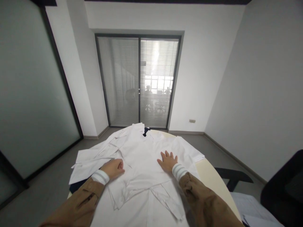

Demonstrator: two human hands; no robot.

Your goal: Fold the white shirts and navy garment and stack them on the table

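A white garment [142, 157] with a waist tie lies spread out, its sleeves reaching to both sides. My left hand [113, 168] rests on its left part, fingers curled into a loose fist; whether fabric is pinched inside is hidden. Flat on the right part of the chest lies my right hand [168, 161], fingers spread and holding nothing. The long tie ends [167, 201] lie bunched and folded across the waist. At the far neck end a small dark blue piece [146, 131] shows. More dark blue cloth [77, 186] peeks out under the left side.
The garment covers much of a cream, round-edged table [210, 176]. A black chair [286, 189] with an armrest stands at the right, and pale papers or cloth [253, 208] lie beside it. Glass doors with blinds [139, 82] are in the far wall.
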